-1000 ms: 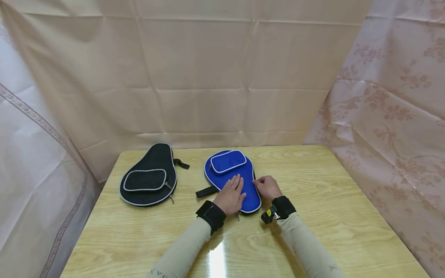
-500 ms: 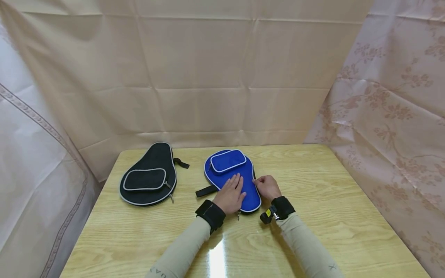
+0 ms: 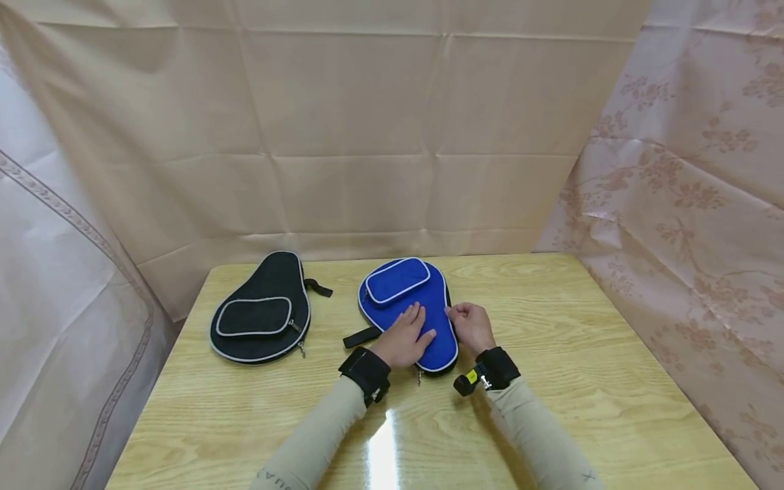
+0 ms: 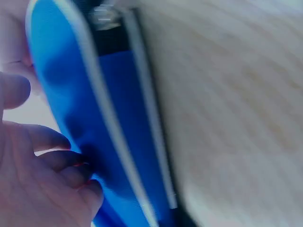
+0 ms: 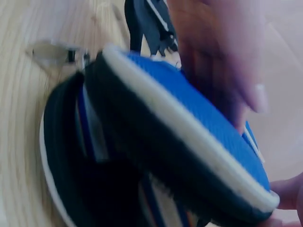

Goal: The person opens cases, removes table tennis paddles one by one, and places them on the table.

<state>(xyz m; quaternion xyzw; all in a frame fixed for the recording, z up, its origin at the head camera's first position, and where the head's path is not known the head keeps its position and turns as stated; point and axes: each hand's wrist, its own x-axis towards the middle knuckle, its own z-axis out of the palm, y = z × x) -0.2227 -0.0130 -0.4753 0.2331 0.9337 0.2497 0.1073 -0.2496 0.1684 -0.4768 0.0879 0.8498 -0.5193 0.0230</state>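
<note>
A blue table tennis bat case (image 3: 436, 320) with white piping lies on the table, narrow end toward me. My left hand (image 3: 404, 340) rests on its top with fingers extended. At its right edge, my right hand (image 3: 471, 327) pinches the rim between thumb and finger. In the right wrist view, the case (image 5: 189, 118) gapes along its zipped side, with dark lining and a striped strip inside. A metal zip pull (image 5: 52, 53) hangs at the narrow end. The left wrist view is blurred; my left hand (image 4: 42, 175) touches the blue cloth (image 4: 61, 61) there.
To the left lies a black case (image 3: 257, 316) of the same shape, with a front pocket and a short strap (image 3: 318, 288). The wooden table (image 3: 582, 381) ends at a beige cloth (image 3: 349, 136) behind; patterned cloths hang at both sides.
The blue case has turned slightly and shifted a little away from me. My left hand has slid slightly left, and my right hand has moved slightly farther along the rim, still pinching it.
</note>
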